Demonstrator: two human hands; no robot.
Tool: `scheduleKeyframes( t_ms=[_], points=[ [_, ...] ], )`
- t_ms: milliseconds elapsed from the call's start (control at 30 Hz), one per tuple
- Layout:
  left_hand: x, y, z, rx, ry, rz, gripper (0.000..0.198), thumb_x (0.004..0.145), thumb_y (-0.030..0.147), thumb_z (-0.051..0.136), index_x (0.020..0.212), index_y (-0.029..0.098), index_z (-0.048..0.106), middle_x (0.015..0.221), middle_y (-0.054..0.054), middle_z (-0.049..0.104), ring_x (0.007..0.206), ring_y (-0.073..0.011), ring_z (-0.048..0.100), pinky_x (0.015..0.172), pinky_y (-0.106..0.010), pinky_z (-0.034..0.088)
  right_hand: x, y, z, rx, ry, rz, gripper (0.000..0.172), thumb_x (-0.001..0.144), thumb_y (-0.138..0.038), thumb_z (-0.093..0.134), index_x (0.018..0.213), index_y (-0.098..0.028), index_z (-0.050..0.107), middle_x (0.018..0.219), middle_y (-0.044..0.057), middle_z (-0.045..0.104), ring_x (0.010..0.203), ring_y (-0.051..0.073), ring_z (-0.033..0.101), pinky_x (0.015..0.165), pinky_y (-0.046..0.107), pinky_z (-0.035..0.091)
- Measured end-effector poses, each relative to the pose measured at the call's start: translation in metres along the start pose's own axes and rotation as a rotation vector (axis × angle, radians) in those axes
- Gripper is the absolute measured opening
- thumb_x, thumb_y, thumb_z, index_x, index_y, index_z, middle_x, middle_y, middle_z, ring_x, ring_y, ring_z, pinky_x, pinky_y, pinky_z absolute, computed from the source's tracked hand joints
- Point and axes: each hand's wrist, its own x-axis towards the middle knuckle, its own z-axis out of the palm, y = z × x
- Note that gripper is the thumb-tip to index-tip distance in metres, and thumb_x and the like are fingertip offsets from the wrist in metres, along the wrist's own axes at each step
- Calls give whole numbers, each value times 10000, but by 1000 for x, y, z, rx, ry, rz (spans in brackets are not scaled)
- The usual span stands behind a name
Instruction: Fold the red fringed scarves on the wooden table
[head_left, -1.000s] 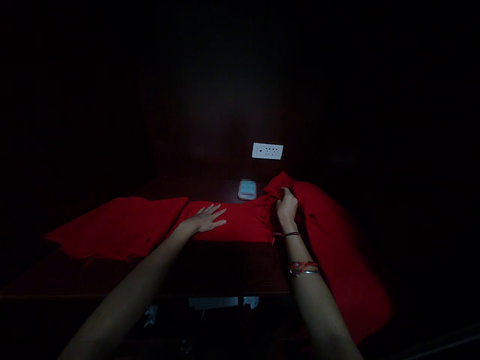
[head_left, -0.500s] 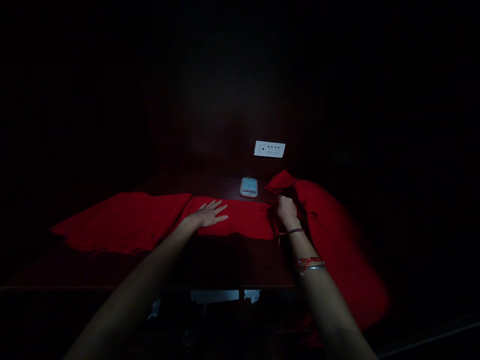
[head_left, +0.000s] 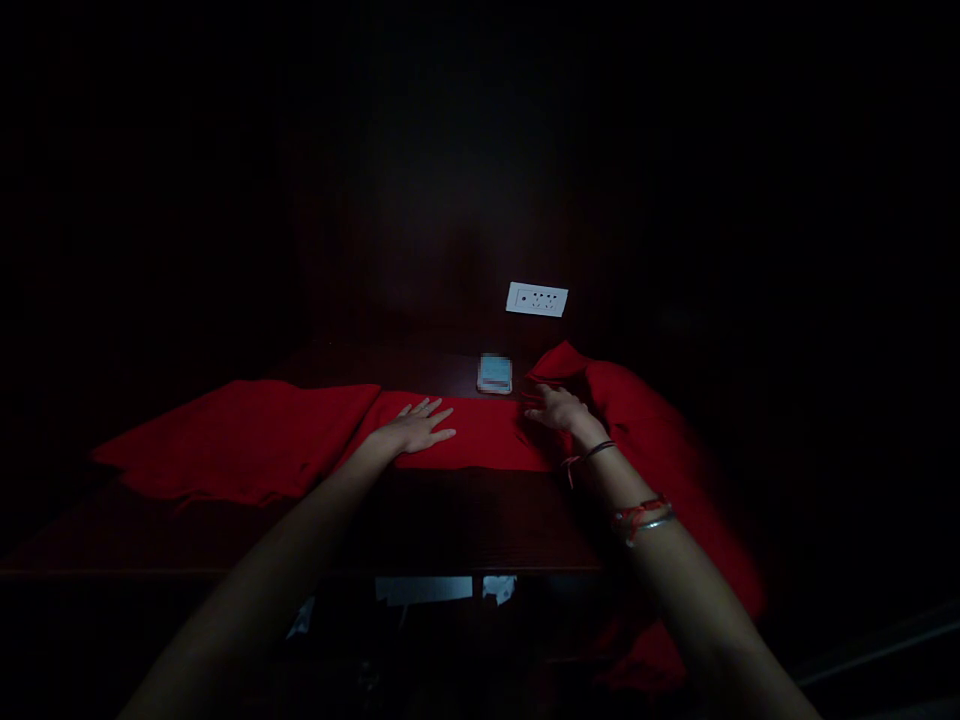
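A long piece of red cloth [head_left: 484, 435] lies across a dark wooden table, with a wider part spread at the left and a bunched part at the right that hangs over the front edge. My left hand [head_left: 416, 427] rests flat on its narrow middle stretch, fingers spread. At the right end of that stretch, my right hand [head_left: 559, 408] is over the cloth with fingers extended and a little apart, beside the raised fold. Its grip holds nothing that I can see.
Behind the cloth, a phone [head_left: 494, 373] with a lit, blurred screen lies on the table [head_left: 450, 520]. A white socket plate [head_left: 537, 299] is on the dark back wall. Pale objects [head_left: 424, 590] show below the table edge. Deep shadow hides the surroundings.
My right hand has gone from a closed fist to extended fingers and turned leftward. The hanging cloth at the right has shifted slightly. My left hand has stayed in place.
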Motion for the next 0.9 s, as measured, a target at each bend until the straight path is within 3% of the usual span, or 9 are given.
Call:
scheduleKeyframes(
  t_ms=[67, 133, 200, 267, 467, 633, 800, 867, 900],
  points=[
    [-1, 1, -1, -3, -2, -5, 672, 760, 631, 162, 1317, 256, 136, 1384, -46, 45, 1251, -238, 50, 982, -410, 104, -5, -8, 11, -79, -88, 11, 694, 626, -465, 575, 1239, -257, 327, 1237, 129, 389, 1077, 289, 417, 788, 389, 391],
    [-1, 0, -1, -10, -13, -6, 677, 756, 635, 160, 1317, 257, 134, 1384, -50, 47, 1251, -240, 46, 982, -412, 103, -8, -11, 20, -112, -142, -11, 590, 647, -349, 590, 1194, -242, 399, 1172, 125, 459, 1015, 274, 477, 741, 351, 421],
    [1, -1, -1, -15, -25, -10, 683, 752, 641, 162, 1317, 258, 133, 1384, -51, 46, 1251, -240, 37, 982, -417, 98, -10, -9, 26, -119, -119, -35, 400, 724, -223, 502, 1123, -205, 479, 1079, 122, 531, 954, 242, 524, 716, 311, 431],
    [3, -3, 0, -20, -30, -23, 686, 747, 646, 167, 1316, 265, 133, 1383, -44, 40, 1251, -241, 30, 980, -424, 96, -11, -3, 26, -127, -55, -46, 316, 776, -143, 392, 1063, -161, 524, 1036, 138, 551, 955, 233, 524, 731, 304, 420],
    [4, -11, -1, -23, -69, -48, 706, 738, 650, 180, 1319, 253, 121, 1380, -45, 16, 1250, -241, 3, 980, -427, 90, -15, 30, -3, -102, 271, -30, 335, 794, -120, 324, 1086, -170, 481, 1045, 138, 517, 925, 220, 521, 710, 294, 413],
    [0, -12, -5, -20, -106, -54, 701, 738, 639, 191, 1319, 256, 109, 1380, -37, -4, 1248, -244, -14, 981, -429, 91, -23, 33, -17, -87, 202, -115, 447, 736, -138, 418, 1174, -226, 414, 1133, 111, 451, 1001, 247, 453, 775, 337, 382],
    [-7, -10, -12, -32, -144, -54, 699, 743, 623, 222, 1321, 248, 103, 1377, -53, -7, 1244, -258, -15, 980, -438, 93, -22, -2, 26, -99, 136, -600, 430, 810, -282, 352, 1239, -254, 334, 1281, 67, 327, 1158, 224, 291, 905, 391, 276],
    [-12, -13, -17, -41, -176, -70, 717, 733, 627, 245, 1321, 245, 96, 1375, -62, -21, 1242, -264, -11, 978, -441, 106, -17, -14, 46, -109, 79, -667, 414, 847, -302, 268, 1255, -251, 310, 1301, 57, 317, 1181, 206, 265, 925, 391, 253],
    [-15, -17, -20, -43, -198, -81, 731, 725, 628, 265, 1321, 242, 95, 1373, -67, -23, 1242, -268, 3, 975, -440, 124, -14, -17, 54, -125, 60, -631, 410, 854, -291, 248, 1257, -244, 309, 1302, 59, 321, 1180, 200, 272, 925, 383, 256]
  ],
)
